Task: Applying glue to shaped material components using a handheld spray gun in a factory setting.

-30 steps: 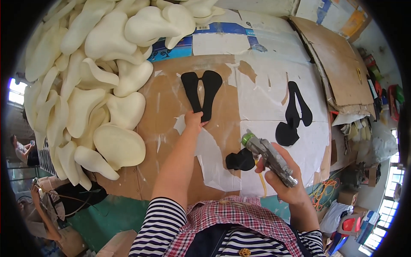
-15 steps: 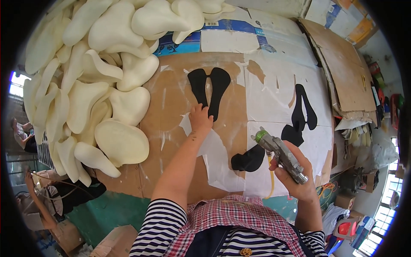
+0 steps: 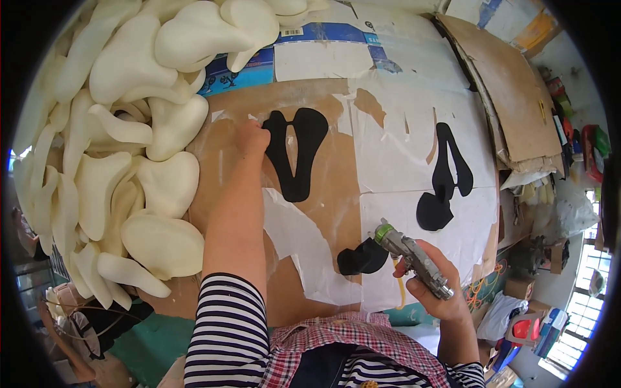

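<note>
My left hand (image 3: 253,138) reaches far forward and touches the left edge of a black V-shaped flat piece (image 3: 295,152) lying on the brown cardboard table top (image 3: 336,213). My right hand (image 3: 432,279) is closed around a metal spray gun (image 3: 412,257), nozzle pointing up-left. A small black rounded piece (image 3: 363,257) lies just left of the nozzle. Another black narrow forked piece (image 3: 444,180) rests on white paper to the right.
A big heap of cream foam saddle-shaped pieces (image 3: 129,149) fills the left side. Torn white paper (image 3: 414,123) covers part of the table. Stacked cardboard sheets (image 3: 511,97) lie at the right, and boxes and clutter sit beyond the table's right edge.
My left hand has stretched farther forward, from the lower tip of the V-shaped piece to its upper left edge. The spray gun hand stays about where it was.
</note>
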{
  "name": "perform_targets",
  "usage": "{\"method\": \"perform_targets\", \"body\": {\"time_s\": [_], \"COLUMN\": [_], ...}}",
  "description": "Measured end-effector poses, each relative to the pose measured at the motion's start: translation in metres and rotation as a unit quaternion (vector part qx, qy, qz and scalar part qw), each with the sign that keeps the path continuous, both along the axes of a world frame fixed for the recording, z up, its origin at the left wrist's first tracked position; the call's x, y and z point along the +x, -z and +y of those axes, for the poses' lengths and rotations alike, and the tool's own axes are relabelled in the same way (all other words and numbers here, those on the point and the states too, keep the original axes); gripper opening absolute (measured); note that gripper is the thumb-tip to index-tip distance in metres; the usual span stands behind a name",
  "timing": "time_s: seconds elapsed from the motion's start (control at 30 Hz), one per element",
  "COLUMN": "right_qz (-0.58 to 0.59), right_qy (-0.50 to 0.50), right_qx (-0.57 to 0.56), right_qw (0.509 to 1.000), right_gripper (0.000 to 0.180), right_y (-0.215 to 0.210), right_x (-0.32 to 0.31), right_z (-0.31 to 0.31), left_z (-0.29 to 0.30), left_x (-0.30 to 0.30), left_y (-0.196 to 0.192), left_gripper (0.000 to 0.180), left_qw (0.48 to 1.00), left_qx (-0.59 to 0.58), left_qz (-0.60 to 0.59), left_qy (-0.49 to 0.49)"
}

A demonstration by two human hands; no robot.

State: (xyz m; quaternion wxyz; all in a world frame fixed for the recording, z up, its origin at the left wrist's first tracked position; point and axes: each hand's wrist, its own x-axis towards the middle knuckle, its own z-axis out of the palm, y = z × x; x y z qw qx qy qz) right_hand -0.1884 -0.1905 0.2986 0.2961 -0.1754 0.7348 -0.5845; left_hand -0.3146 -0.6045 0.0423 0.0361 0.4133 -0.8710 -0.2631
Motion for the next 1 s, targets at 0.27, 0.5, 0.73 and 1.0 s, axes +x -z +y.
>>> {"method": "perform_targets", "body": {"time_s": [0.27,0.5,0.73,1.0], "right_qz": [-0.002,0.049,0.064,0.054], "right_qy": [-0.03,-0.023,0.018,0.085], "right_qx": [-0.048,-0.025,-0.015,-0.035], "right_qw": [0.998,0.998,0.998,0.994], "right_gripper": [0.054,0.054,0.051,0.053], "right_y": [-0.006,-0.024,-0.034,-0.037], "right_x": [-0.006,-0.002,0.018,0.031], "right_z": [-0.009,-0.014,-0.01,0.003], "left_z": [-0.013,0.099,0.112,0.116], "left_x": [0.046,0.126,0.132,0.134], "left_y": [-0.008,-0.01,-0.02,-0.021], "left_gripper": [0.045,0.045,0.049,0.048], "left_qw": [0.989,0.931,0.939,0.941], "left_qx": [-0.062,-0.114,-0.073,-0.078], "left_qz": [0.108,0.184,0.052,0.051], "left_qy": [-0.085,0.295,0.333,0.325]}}
